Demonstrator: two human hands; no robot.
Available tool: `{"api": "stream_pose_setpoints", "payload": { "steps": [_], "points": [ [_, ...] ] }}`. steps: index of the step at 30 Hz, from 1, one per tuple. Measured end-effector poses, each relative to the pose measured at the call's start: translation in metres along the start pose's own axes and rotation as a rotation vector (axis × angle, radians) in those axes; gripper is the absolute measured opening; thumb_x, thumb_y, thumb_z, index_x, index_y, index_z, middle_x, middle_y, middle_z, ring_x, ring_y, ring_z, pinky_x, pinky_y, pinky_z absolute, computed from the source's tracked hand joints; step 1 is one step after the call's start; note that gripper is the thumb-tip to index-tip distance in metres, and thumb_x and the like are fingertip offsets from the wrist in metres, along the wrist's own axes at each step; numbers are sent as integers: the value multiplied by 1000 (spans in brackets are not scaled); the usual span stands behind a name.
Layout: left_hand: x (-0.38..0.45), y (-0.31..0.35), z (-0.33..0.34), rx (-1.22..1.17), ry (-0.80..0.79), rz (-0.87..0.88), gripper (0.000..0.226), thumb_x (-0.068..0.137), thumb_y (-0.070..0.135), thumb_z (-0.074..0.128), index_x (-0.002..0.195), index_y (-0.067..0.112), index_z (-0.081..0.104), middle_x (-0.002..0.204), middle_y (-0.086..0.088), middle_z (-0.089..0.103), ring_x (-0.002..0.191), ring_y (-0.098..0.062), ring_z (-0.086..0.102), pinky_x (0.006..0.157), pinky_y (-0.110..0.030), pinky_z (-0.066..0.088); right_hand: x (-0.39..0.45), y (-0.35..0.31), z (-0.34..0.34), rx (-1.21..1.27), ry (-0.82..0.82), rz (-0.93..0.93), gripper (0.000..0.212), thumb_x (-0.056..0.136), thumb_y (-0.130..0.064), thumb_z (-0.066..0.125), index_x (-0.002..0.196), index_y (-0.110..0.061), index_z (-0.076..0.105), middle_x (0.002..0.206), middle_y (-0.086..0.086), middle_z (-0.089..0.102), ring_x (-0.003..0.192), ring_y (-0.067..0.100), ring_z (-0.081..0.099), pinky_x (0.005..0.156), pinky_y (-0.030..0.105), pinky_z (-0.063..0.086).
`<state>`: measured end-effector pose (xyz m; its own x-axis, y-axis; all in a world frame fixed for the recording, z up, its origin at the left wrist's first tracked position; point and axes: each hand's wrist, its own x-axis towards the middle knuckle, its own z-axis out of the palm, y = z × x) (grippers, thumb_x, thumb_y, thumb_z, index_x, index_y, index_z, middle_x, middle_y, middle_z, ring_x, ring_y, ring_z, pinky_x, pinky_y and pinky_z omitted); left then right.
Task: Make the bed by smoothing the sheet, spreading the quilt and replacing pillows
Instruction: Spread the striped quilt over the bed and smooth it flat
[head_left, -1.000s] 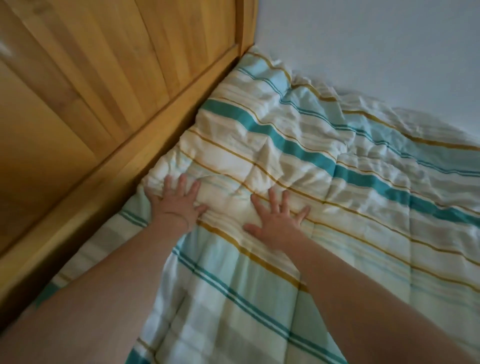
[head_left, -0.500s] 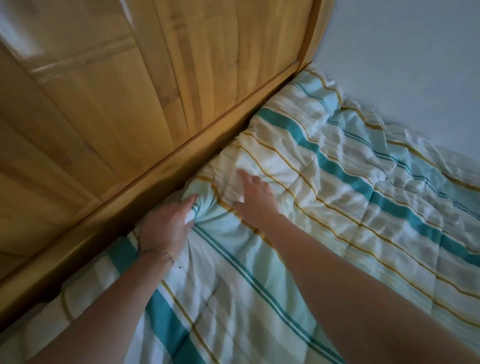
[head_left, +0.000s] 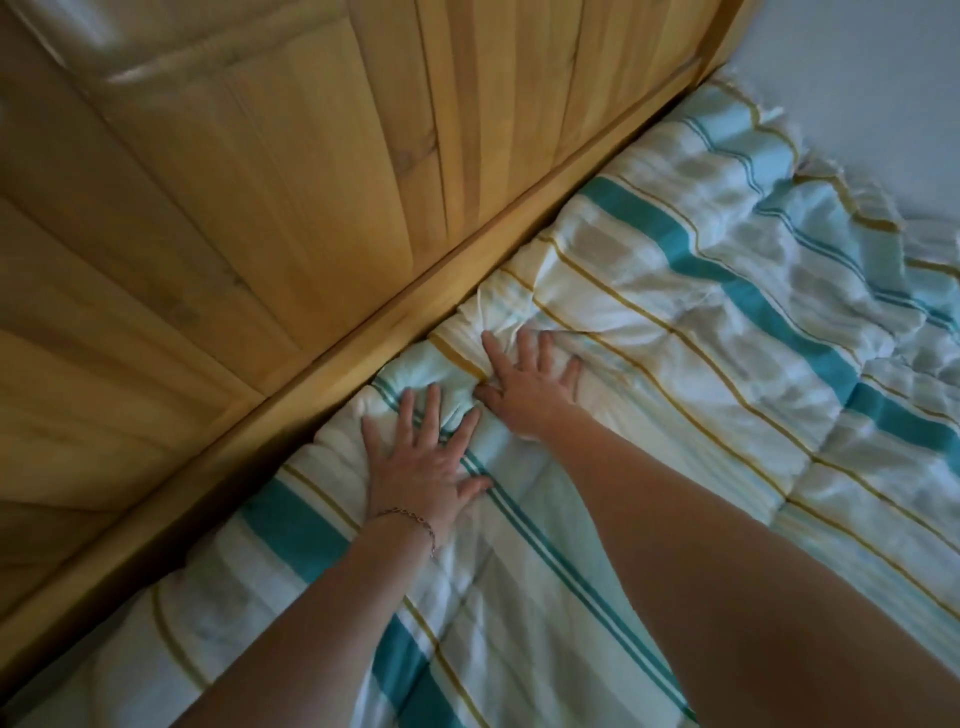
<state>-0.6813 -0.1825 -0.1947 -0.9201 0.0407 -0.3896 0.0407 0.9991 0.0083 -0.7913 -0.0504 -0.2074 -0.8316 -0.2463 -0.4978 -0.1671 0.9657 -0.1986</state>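
A quilt (head_left: 701, 364) with white, teal and mustard stripes covers the bed, its edge lying against the wooden headboard. My left hand (head_left: 423, 460), with a thin bracelet at the wrist, lies flat with spread fingers on the quilt's edge. Just right of it, my right hand (head_left: 530, 384) presses flat on the quilt, fingers straight and pointing toward the headboard. Neither hand holds fabric. The quilt is puffy and wrinkled around both hands. No pillow or sheet shows.
A tall wooden headboard (head_left: 311, 208) fills the upper left, its lower rail (head_left: 363, 338) running diagonally along the quilt's edge. A pale wall (head_left: 857, 78) borders the bed at the upper right.
Half a second ago my left hand pinched a fold of the quilt by the headboard; now it lies flat and open. My right hand has slid a little further along the quilt's edge.
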Motion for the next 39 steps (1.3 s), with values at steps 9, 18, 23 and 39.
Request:
{"api": "stream_pose_setpoints", "payload": {
  "steps": [9, 18, 23, 39],
  "points": [
    [-8, -12, -6, 15, -351, 115, 127, 58, 90, 50, 137, 42, -36, 140, -10, -53, 130, -37, -46, 101, -71, -18, -59, 29, 37, -111, 46, -24, 92, 84, -81, 22, 140, -39, -39, 150, 6, -42, 141, 28, -37, 115, 59, -14],
    [21, -12, -16, -5, -578, 121, 126, 65, 81, 58, 124, 38, -45, 115, -12, -67, 115, -37, -55, 98, -71, -20, -28, 25, 41, -140, 144, -52, 95, 78, -84, 11, 145, -35, -35, 155, 8, -31, 141, 25, -37, 110, 59, -22],
    [28, -6, -14, 19, -547, 125, 130, 61, 84, 58, 125, 37, -44, 119, -14, -64, 111, -38, -58, 86, -68, -31, -24, 29, 38, -133, 160, -44, 97, 81, -83, 17, 156, -26, -8, 161, 14, 5, 149, 33, 2, 112, 63, 4],
    [29, -5, 3, 35, -208, 151, 141, 49, 90, 57, 142, 34, -34, 143, -13, -49, 134, -37, -41, 102, -68, -19, -31, 31, 49, -214, 369, -46, 73, 91, -65, 3, 153, -33, -18, 164, 5, -10, 151, 25, -11, 118, 58, 0]
  ]
}}
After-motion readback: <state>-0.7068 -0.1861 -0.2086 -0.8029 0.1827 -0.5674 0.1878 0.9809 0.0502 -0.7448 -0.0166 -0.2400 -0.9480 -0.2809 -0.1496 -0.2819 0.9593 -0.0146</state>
